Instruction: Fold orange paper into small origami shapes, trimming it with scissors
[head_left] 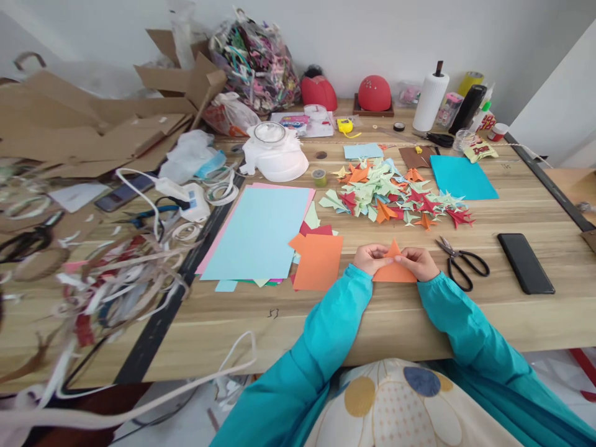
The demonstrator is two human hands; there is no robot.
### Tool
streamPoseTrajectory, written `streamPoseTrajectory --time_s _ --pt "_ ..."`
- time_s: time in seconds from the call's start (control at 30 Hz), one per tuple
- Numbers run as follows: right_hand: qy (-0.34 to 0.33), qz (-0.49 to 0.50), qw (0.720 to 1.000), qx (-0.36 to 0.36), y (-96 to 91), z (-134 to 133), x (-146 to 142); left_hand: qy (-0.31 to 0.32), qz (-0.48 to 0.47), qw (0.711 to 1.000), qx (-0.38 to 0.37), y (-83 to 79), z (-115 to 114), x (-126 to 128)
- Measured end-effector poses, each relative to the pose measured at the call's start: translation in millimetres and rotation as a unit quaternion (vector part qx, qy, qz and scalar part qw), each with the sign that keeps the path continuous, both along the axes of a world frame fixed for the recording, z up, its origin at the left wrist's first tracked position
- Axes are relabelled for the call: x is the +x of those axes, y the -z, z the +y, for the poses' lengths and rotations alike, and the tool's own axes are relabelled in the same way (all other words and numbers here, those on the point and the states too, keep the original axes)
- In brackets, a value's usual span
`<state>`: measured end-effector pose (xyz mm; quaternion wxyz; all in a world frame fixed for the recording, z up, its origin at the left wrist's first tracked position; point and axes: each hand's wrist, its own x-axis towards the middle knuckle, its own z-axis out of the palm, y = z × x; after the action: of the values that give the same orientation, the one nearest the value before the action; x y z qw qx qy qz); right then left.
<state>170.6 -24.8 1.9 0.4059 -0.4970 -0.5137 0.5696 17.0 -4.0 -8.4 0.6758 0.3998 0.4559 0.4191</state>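
Observation:
A sheet of orange paper (pixel 395 272), its top folded to a point, lies at the table's front between my hands. My left hand (pixel 370 257) pinches its left side near the peak. The fingers of my right hand (pixel 419 262) are closed on the right side, the thumb pressing by the fold. Left of my hands rests a flat orange sheet (pixel 320 264) over a few red and green scraps. Black-handled scissors (pixel 462 261) lie slightly spread, just right of my right hand. Beyond my hands spreads a pile of folded paper pieces (pixel 382 186) in green, red and orange.
A stack of large coloured sheets (pixel 258 233) lies to the left, pale blue on top. A black phone (pixel 526 263) is at the right, and a turquoise sheet (pixel 464 178) farther back. Ribbon scraps (pixel 116 279) and opened cardboard (pixel 93 124) crowd the left side.

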Motion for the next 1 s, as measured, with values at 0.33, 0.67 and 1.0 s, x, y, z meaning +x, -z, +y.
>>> streamPoseTrajectory --time_s 0.33,0.67,1.0 --pt "-0.099 -0.040 0.993 0.051 5.4 -1 4 0.035 0.036 0.999 -0.005 2.7 -2 -3" --pt "-0.050 -0.063 0.996 0.031 1.0 0 7 0.006 0.004 1.000 -0.018 1.9 -1 -1" --pt "-0.015 0.033 0.997 -0.073 2.3 3 8 0.024 -0.069 0.996 -0.044 2.8 4 -4"
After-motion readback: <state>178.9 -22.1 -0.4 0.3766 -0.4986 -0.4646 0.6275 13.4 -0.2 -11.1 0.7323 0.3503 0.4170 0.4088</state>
